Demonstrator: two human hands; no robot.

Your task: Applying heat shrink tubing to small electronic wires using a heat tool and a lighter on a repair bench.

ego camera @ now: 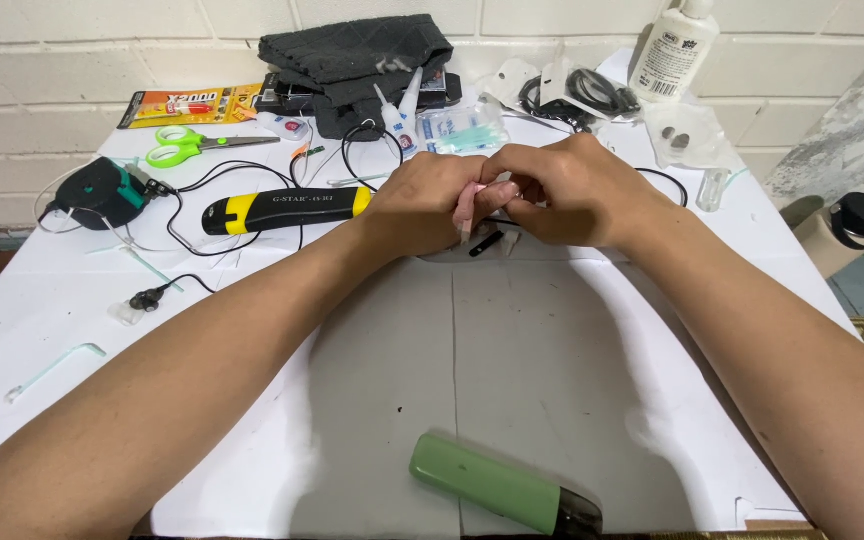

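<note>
My left hand (422, 205) and my right hand (572, 190) meet over the middle of the white table (72, 290). Together they pinch a small pink strip (466, 210) that hangs down between the fingers. A thin black cable (487, 243) and a small white piece show just below the fingers. How each finger grips the strip is partly hidden. A black and yellow tool (282, 209) lies just left of my left hand.
Green scissors (187, 145), a dark round device with wires (102, 192), a folded dark cloth (352, 55), glue tubes (392, 115), a white bottle (674, 45) and plastic bags line the back. A green oblong case (497, 485) lies near the front edge. A black-lidded container (857, 228) stands at right.
</note>
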